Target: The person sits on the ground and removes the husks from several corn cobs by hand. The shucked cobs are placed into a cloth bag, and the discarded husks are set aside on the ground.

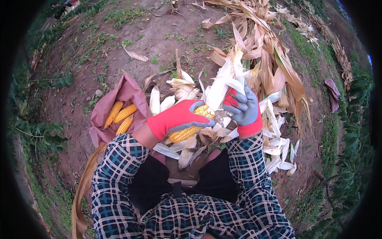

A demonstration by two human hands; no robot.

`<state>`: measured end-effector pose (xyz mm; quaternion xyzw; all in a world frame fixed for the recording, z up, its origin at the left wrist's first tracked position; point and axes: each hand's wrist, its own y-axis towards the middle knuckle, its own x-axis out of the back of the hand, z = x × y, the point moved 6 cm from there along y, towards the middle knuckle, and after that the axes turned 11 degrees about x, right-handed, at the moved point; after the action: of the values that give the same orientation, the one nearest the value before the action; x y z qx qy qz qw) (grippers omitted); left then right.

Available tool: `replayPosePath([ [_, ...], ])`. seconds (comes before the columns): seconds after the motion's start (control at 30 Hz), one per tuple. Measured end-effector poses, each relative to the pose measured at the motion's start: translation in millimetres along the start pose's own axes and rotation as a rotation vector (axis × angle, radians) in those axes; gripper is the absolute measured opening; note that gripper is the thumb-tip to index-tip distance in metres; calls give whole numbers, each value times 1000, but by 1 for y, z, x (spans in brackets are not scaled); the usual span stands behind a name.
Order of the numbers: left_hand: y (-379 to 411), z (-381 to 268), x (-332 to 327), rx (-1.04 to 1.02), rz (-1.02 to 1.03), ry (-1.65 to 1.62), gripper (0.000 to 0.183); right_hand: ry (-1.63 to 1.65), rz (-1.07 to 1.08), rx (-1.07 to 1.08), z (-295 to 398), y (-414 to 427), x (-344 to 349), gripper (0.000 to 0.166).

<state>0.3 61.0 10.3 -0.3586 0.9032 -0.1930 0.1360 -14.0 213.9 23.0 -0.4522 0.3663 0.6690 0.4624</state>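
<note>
My left hand (188,118), in a red glove with a grey palm, grips an ear of yellow corn (185,133) by its middle. The ear's lower end points down and left, its kernels bare. From its upper end a pale husk (220,91) stands up. My right hand (242,104), gloved alike, has its fingers curled around that husk at its right side. Left of my left hand, a dull-pink sack (98,119) lies with its mouth spread and three bare corn cobs (124,113) showing. Behind my left hand, pale unhusked ears (155,100) lie on the ground.
Dry corn stalks and leaves (265,59) are heaped at the far right. Stripped husks (279,149) lie scattered right of my right arm, and more husk pieces (186,155) lie between my feet. A dry leaf (80,197) trails beside my left sleeve. Green plants (358,143) border the bare soil.
</note>
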Motion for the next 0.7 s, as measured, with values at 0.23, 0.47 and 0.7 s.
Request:
replayPosePath([
  [0.23,8,-2,-4,-175,-14,362,54,-1290,104,-152,8,-16,-23,34],
  [0.47,-8,34,56,19,-358,1019,68,-1464,-360,-104,39,-24,51,21],
  [0.7,-33,-5,90,-115,-460,-158,37,-91,-385,957,189,-63,68,68],
])
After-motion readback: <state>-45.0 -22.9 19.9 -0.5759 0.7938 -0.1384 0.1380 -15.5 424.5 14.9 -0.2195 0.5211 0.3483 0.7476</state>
